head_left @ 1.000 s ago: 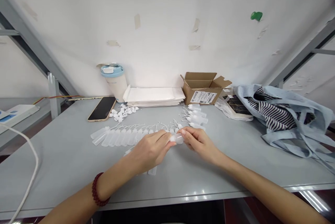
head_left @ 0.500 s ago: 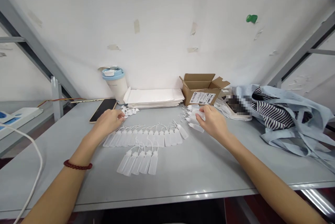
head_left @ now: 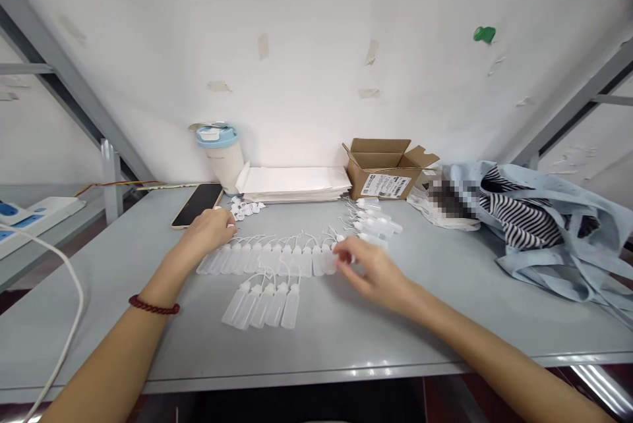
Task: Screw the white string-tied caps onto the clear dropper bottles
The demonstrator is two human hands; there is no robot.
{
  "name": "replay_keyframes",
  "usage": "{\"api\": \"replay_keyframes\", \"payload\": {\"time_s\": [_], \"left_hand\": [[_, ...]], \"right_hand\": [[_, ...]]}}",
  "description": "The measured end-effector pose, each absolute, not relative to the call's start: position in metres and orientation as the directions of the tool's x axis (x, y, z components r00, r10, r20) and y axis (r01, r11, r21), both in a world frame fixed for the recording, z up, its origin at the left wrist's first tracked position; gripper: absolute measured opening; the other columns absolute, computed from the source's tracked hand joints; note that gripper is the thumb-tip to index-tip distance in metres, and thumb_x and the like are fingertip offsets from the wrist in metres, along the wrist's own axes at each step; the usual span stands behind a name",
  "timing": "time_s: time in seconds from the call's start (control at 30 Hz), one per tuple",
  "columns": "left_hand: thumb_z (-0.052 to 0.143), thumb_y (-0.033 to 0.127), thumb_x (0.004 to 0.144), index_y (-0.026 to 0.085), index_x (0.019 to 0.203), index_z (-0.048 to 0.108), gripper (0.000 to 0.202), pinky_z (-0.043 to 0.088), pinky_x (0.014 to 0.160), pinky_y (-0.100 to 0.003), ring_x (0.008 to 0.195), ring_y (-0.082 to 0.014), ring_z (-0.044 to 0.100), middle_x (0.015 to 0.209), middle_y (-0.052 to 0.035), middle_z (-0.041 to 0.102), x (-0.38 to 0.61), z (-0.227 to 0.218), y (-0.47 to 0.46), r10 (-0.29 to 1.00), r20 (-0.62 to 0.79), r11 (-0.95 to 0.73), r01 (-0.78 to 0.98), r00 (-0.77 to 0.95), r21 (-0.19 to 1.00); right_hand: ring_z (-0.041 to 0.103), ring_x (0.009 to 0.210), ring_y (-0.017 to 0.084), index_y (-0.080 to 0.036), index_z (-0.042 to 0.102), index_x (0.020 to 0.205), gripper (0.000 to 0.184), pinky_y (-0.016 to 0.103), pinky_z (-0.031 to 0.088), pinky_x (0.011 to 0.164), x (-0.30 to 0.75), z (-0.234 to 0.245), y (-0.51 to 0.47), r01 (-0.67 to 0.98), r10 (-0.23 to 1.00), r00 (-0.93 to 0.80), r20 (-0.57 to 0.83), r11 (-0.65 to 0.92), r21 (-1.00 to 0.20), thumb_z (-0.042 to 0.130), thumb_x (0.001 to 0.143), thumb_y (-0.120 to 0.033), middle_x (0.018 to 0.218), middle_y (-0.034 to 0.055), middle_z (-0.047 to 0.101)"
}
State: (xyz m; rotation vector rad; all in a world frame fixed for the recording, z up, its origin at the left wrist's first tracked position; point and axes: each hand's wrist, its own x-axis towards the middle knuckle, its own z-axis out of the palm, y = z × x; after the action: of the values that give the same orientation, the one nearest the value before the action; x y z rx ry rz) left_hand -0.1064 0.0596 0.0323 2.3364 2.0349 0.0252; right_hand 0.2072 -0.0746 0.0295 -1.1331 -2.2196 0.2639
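Observation:
Small translucent squeeze bottles with thin white loops at their necks lie in a long row (head_left: 277, 259). A shorter row of similar bottles (head_left: 264, 306) lies in front. My right hand (head_left: 373, 271) is at the long row's right end, thumb and fingers closed around the end bottle, which they partly cover. A loose group of bottles (head_left: 376, 220) lies just beyond that hand. My left hand (head_left: 210, 232) rests by the long row's left end, fingers pinched together beside a small pile of white caps (head_left: 244, 208). What its fingertips hold is too small to make out.
Behind the bottles stand a blue-lidded cup (head_left: 223, 163), a stack of white sheets or envelopes (head_left: 297, 180) and an open cardboard box (head_left: 383, 182). A phone (head_left: 198, 205) lies at left. A light-blue cloth bag (head_left: 534, 265) covers the right side; a white cable (head_left: 69, 278) runs at left.
My right hand has moved left and nearer, from the loose group to the end of the long row. My left hand has stayed by the caps. The view has shifted slightly.

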Motion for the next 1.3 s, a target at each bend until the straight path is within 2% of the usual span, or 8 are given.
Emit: {"api": "replay_keyframes", "payload": {"time_s": [0.13, 0.3, 0.5, 0.6, 0.77, 0.93, 1.1, 1.3], "left_hand": [[0.047, 0.028, 0.07, 0.018, 0.075, 0.066, 0.021, 0.038, 0.057, -0.028, 0.08, -0.0286, 0.066, 0.078, -0.0104, 0.069, -0.102, 0.031, 0.058, 0.988, 0.001, -0.153, 0.987, 0.154, 0.047], [0.047, 0.031, 0.07, 0.019, 0.067, 0.062, 0.019, 0.035, 0.052, -0.027, 0.073, -0.0279, 0.065, 0.072, -0.009, 0.068, -0.096, 0.035, 0.052, 0.988, 0.047, -0.15, 0.983, 0.145, 0.104], [0.048, 0.035, 0.073, 0.02, 0.068, 0.062, 0.021, 0.042, 0.059, -0.028, 0.074, -0.0247, 0.066, 0.071, -0.0042, 0.07, -0.08, 0.047, 0.042, 0.979, 0.116, -0.195, 0.943, 0.169, 0.27], [0.049, 0.037, 0.073, 0.02, 0.069, 0.063, 0.023, 0.045, 0.065, -0.028, 0.076, -0.0236, 0.066, 0.075, -0.0031, 0.072, -0.072, 0.053, 0.036, 0.97, 0.152, -0.233, 0.905, 0.19, 0.356], [0.048, 0.037, 0.074, 0.019, 0.069, 0.065, 0.025, 0.047, 0.064, -0.027, 0.078, -0.0223, 0.065, 0.077, -0.0028, 0.072, -0.063, 0.054, 0.027, 0.954, 0.182, -0.297, 0.833, 0.238, 0.466], [0.05, 0.035, 0.074, 0.019, 0.07, 0.065, 0.022, 0.048, 0.064, -0.027, 0.076, -0.0216, 0.064, 0.076, -0.0027, 0.071, -0.059, 0.052, 0.024, 0.946, 0.197, -0.323, 0.787, 0.257, 0.526], [0.051, 0.035, 0.074, 0.02, 0.069, 0.064, 0.02, 0.049, 0.065, -0.028, 0.074, -0.0209, 0.064, 0.075, -0.0022, 0.071, -0.055, 0.053, 0.021, 0.943, 0.205, -0.332, 0.76, 0.262, 0.558], [0.053, 0.035, 0.072, 0.018, 0.069, 0.065, 0.021, 0.048, 0.065, -0.029, 0.071, -0.0207, 0.063, 0.073, -0.0034, 0.07, -0.053, 0.057, 0.018, 0.947, 0.192, -0.322, 0.737, 0.259, 0.594]], "right_hand": [[0.054, 0.088, 0.019, -0.016, 0.049, 0.126, 0.033, 0.029, 0.048, 0.076, 0.178, 0.03, -0.1, 0.514, 0.635, -0.742, 0.216, 0.745, -0.425, 0.044, 0.096, -0.028, 0.102, 0.0109, 0.057], [0.049, 0.087, 0.019, -0.018, 0.054, 0.123, 0.032, 0.031, 0.045, 0.08, 0.169, 0.017, -0.101, 0.516, 0.602, -0.781, 0.165, 0.772, -0.372, 0.041, 0.097, -0.029, 0.097, 0.0095, 0.054], [0.049, 0.08, 0.018, -0.015, 0.059, 0.112, 0.03, 0.029, 0.045, 0.076, 0.169, 0.016, -0.098, 0.517, 0.617, -0.768, 0.173, 0.756, -0.402, 0.039, 0.097, -0.031, 0.088, 0.0076, 0.054], [0.051, 0.076, 0.017, -0.015, 0.062, 0.105, 0.028, 0.027, 0.045, 0.074, 0.169, 0.018, -0.098, 0.484, 0.626, -0.756, 0.192, 0.732, -0.48, 0.038, 0.098, -0.028, 0.082, 0.006, 0.056], [0.055, 0.073, 0.015, -0.014, 0.064, 0.091, 0.025, 0.025, 0.045, 0.073, 0.169, 0.015, -0.094, 0.409, 0.671, -0.7, 0.245, 0.658, -0.633, 0.042, 0.096, -0.024, 0.075, 0.005, 0.063], [0.053, 0.061, 0.014, -0.017, 0.063, 0.085, 0.019, 0.025, 0.042, 0.063, 0.168, 0.009, -0.096, 0.456, 0.736, -0.626, 0.258, 0.614, -0.644, 0.049, 0.092, -0.028, 0.063, 0.0006, 0.06], [0.037, 0.043, 0.008, -0.019, 0.052, 0.067, 0.026, 0.021, 0.03, 0.045, 0.168, 0.006, -0.101, 0.579, 0.888, -0.436, 0.145, 0.4, -0.711, 0.062, 0.081, -0.038, 0.05, -0.0062, 0.047], [0.04, 0.043, 0.008, -0.018, 0.045, 0.051, 0.035, 0.021, 0.029, 0.046, 0.166, 0.019, -0.1, 0.71, 0.932, -0.361, -0.035, 0.25, -0.658, 0.064, 0.076, -0.035, 0.046, -0.0046, 0.046]]}}
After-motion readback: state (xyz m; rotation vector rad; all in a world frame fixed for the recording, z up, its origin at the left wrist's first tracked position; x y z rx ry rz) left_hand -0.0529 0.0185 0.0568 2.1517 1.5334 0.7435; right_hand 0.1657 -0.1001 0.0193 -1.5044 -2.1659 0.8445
